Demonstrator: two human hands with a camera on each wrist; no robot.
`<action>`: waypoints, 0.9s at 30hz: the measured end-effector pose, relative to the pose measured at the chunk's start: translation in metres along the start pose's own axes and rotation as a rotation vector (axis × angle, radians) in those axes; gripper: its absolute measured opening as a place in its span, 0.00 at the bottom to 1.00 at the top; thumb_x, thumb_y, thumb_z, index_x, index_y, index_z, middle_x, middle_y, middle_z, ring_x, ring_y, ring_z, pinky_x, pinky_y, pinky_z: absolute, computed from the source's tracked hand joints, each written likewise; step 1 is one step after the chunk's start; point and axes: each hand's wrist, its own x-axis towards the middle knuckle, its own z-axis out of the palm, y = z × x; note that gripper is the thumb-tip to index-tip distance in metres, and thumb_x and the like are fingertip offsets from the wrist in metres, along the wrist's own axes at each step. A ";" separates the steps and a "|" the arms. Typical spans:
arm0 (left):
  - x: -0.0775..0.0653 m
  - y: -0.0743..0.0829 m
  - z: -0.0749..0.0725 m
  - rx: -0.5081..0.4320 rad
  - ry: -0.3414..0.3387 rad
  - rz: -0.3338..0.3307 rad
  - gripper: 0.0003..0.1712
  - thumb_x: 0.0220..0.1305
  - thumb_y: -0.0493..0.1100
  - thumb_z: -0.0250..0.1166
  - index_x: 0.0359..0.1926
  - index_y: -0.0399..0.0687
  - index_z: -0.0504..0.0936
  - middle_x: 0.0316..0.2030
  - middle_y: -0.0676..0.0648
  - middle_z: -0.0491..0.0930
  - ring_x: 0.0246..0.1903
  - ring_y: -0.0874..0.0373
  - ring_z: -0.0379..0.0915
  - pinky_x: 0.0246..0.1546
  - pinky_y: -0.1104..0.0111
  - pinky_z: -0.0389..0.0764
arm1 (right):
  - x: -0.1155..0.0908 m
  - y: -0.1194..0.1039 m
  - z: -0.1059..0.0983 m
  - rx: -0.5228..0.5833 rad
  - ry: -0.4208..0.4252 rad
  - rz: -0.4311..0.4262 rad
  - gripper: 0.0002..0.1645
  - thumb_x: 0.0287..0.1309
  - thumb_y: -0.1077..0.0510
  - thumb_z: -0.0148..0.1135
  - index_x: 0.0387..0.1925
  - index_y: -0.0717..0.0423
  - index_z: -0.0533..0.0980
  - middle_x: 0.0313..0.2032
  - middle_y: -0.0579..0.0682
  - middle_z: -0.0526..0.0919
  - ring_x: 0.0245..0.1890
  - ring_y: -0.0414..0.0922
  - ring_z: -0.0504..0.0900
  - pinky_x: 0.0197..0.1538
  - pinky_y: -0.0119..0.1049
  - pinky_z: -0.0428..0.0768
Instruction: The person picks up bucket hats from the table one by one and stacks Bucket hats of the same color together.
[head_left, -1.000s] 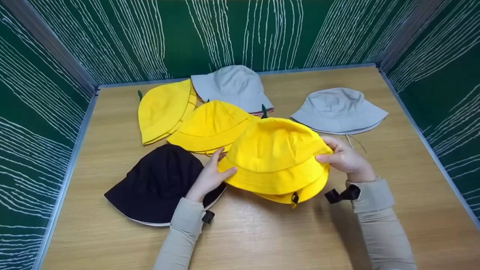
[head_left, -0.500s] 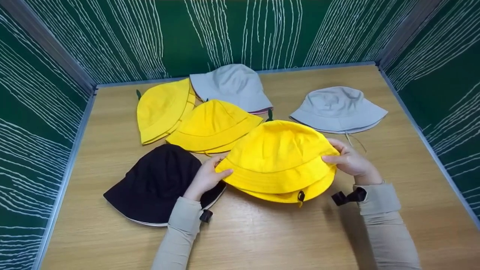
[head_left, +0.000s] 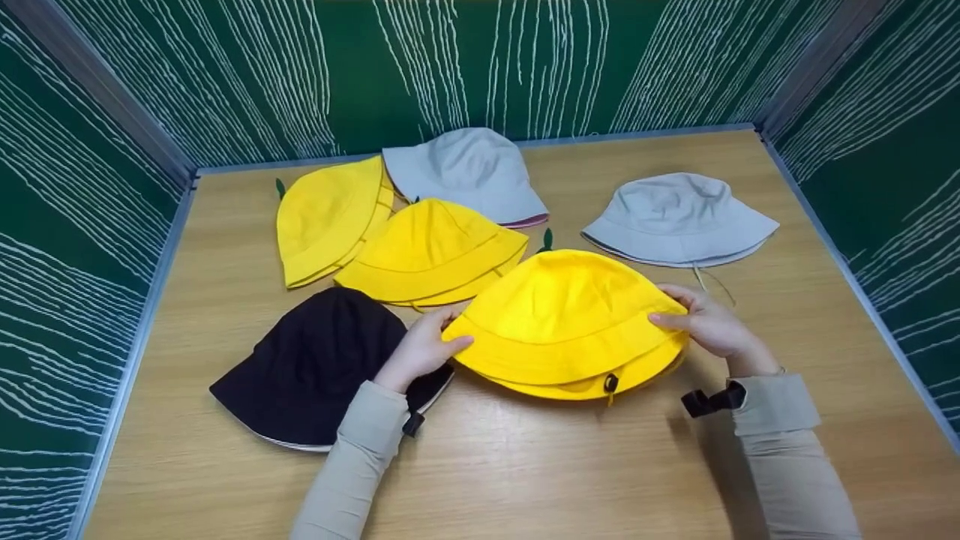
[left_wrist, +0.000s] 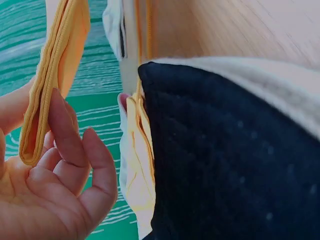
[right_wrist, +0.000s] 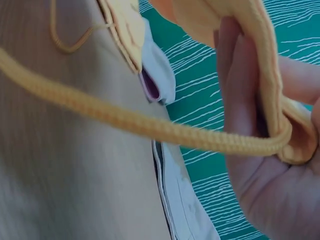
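A yellow bucket hat [head_left: 562,315] with a green leaf-like tab on top is held between both hands above the table. My left hand [head_left: 426,346] pinches the left end of its brim, thumb in front and fingers behind. At the opposite end my right hand [head_left: 709,326] grips the brim the same way. In the left wrist view the folded brim edge [left_wrist: 42,95] sits between thumb and fingers. A yellow cord [right_wrist: 150,125] loops from the brim in the right wrist view. A black cord stopper [head_left: 611,383] hangs at the hat's lower front.
A black bucket hat [head_left: 322,367] lies beside my left forearm. Two more yellow hats, one [head_left: 427,251] in the middle and another [head_left: 326,221] farther left, lie behind. Grey hats rest at the back [head_left: 469,176] and right [head_left: 679,221]. Green walls [head_left: 360,75] enclose the wooden table [head_left: 525,480].
The yellow hat has shifted to the right and its brim has been spread wider. My right hand has moved right with it, while the left stays nearly in place.
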 end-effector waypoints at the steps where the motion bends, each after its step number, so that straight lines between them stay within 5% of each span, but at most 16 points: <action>1: 0.001 0.000 0.001 0.022 -0.007 -0.003 0.15 0.61 0.40 0.64 0.46 0.36 0.76 0.44 0.40 0.78 0.46 0.47 0.72 0.55 0.54 0.71 | 0.000 0.001 -0.001 -0.044 0.008 0.027 0.32 0.63 0.57 0.58 0.63 0.68 0.63 0.55 0.50 0.75 0.43 0.34 0.75 0.46 0.23 0.74; 6: 0.007 -0.002 0.006 0.093 -0.047 -0.017 0.13 0.62 0.40 0.64 0.44 0.37 0.76 0.42 0.40 0.78 0.44 0.48 0.72 0.54 0.54 0.71 | 0.003 0.008 -0.002 -0.198 0.022 0.134 0.33 0.64 0.50 0.57 0.64 0.65 0.63 0.62 0.64 0.67 0.49 0.45 0.69 0.48 0.30 0.71; 16: 0.016 -0.003 0.017 0.145 -0.124 -0.097 0.21 0.63 0.41 0.62 0.55 0.35 0.75 0.48 0.39 0.79 0.47 0.49 0.74 0.54 0.58 0.73 | 0.005 0.019 0.001 -0.244 -0.003 0.185 0.35 0.64 0.52 0.56 0.63 0.71 0.61 0.62 0.70 0.66 0.59 0.61 0.65 0.64 0.60 0.58; 20: 0.018 -0.004 0.020 0.194 -0.123 -0.087 0.18 0.63 0.40 0.63 0.52 0.35 0.76 0.44 0.39 0.80 0.42 0.49 0.74 0.50 0.58 0.74 | 0.007 0.026 0.002 -0.285 -0.018 0.198 0.38 0.64 0.50 0.56 0.64 0.73 0.59 0.63 0.72 0.63 0.63 0.65 0.62 0.66 0.63 0.54; 27: 0.020 -0.007 0.023 0.227 -0.118 -0.084 0.12 0.62 0.41 0.64 0.42 0.37 0.76 0.28 0.48 0.70 0.29 0.55 0.64 0.36 0.65 0.69 | 0.012 0.034 0.002 -0.320 -0.036 0.245 0.39 0.64 0.47 0.56 0.65 0.71 0.59 0.62 0.71 0.65 0.57 0.60 0.67 0.65 0.61 0.58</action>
